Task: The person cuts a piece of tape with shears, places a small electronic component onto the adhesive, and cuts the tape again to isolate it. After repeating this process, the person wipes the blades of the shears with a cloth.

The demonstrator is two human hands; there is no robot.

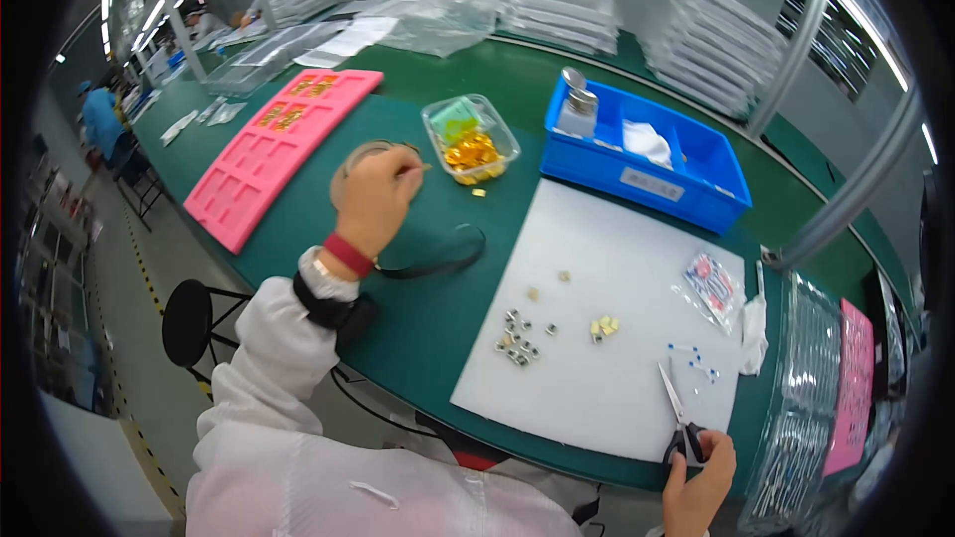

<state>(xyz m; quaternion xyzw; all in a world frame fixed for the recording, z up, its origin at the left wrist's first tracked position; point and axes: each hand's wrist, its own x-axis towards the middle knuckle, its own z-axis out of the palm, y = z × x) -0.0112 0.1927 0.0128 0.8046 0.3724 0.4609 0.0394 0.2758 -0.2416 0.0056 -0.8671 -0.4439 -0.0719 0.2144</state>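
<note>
My left hand (376, 199) reaches out over the green table (428, 328), fingers pinched on a thin stick-like tool whose tip points toward a clear tub (502, 134) of small gold parts. A round clear dish (360, 154) lies just under that hand. My right hand (696, 482) sits at the table's near edge, gripping black-handled scissors (676, 418) whose blades rest on a white sheet (607, 308). Small silver parts (517, 338) and yellow parts (604, 326) lie on the sheet.
A pink compartment tray (269, 154) lies at the left. A blue bin (676, 154) holds a metal-capped bottle and a white cloth. A small printed bag (711, 283) and stacked clear trays (796, 408) are at the right. Another person sits across the table. A black stool (189, 323) stands below.
</note>
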